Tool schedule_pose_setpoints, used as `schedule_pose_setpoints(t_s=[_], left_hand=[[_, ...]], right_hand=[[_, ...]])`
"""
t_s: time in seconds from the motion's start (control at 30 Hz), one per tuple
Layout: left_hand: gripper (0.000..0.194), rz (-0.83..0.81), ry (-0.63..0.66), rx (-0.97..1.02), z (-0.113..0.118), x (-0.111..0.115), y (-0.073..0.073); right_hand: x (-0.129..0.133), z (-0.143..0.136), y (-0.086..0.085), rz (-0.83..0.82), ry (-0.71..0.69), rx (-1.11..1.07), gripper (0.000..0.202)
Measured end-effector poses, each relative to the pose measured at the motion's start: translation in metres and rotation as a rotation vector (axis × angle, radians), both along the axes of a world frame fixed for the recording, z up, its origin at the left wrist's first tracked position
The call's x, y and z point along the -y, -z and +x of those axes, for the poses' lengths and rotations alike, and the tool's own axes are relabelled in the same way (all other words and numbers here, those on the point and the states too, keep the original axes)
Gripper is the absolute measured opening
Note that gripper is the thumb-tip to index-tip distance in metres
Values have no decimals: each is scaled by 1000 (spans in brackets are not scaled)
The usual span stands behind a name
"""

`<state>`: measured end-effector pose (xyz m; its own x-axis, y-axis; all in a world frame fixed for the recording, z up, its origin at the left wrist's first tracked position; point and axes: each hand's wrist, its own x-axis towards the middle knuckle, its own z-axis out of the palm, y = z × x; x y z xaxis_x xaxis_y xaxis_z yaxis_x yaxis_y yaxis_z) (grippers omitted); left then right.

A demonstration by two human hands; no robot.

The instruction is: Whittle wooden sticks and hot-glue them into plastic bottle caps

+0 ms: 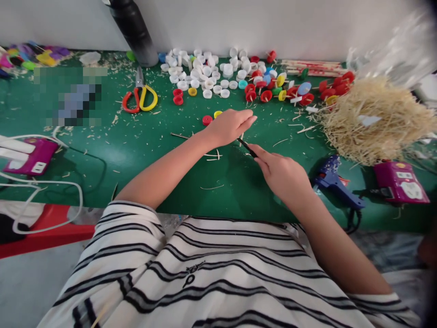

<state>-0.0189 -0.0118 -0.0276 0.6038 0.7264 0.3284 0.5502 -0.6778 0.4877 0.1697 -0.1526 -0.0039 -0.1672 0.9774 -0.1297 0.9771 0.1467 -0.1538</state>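
From my head view, my right hand is closed around a slim dark tool, its tip pointing away from me and reaching just short of my left hand. My left hand lies low over the worktop, fingers fairly straight and close together; its underside is hidden, so I cannot tell whether it grips anything. A pale sliver shows between my hands, beside the tool's tip. Just beside my left wrist, on its far side, sit a red cap and a yellow cap; a thin rod lies on the near side of them, by my left forearm. Farther out beyond my left hand are many white caps, with scissors off to its left. To the right of my right hand are a blue glue gun and, beyond it, a heap of straw-like strands.
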Motion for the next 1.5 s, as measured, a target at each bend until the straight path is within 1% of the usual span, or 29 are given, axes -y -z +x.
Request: schedule_pose_setpoints(t_s=[0.17,0.3,0.53,0.7,0.83,0.97,1.07,1.23,1.5], left_hand=[[38,-2,19,35,0,2,2],[38,33,35,-7,3,5,-1],[35,96,80,-128,12,7,-2],[37,68,46,-74,9,2,-2],[37,75,73,-81,12,3,-1],[37,77,75,-107,17,5,-1],[37,54,57,-94,14,6,-2],[36,10,38,-53,4,6,-5],[36,21,41,-84,3,3,-3]], right_hand=[[-6,-5,-3,-4,-16,44,52],[-7,-7,-3,-30,-4,41,53],[11,-7,6,-39,47,16,54],[19,-1,4,-49,49,20,54],[11,1,1,-44,32,15,53],[-1,-6,0,-56,31,35,54],[-2,-9,1,-67,25,30,54],[11,-9,4,-60,47,70,54],[19,-9,1,-53,52,97,53]])
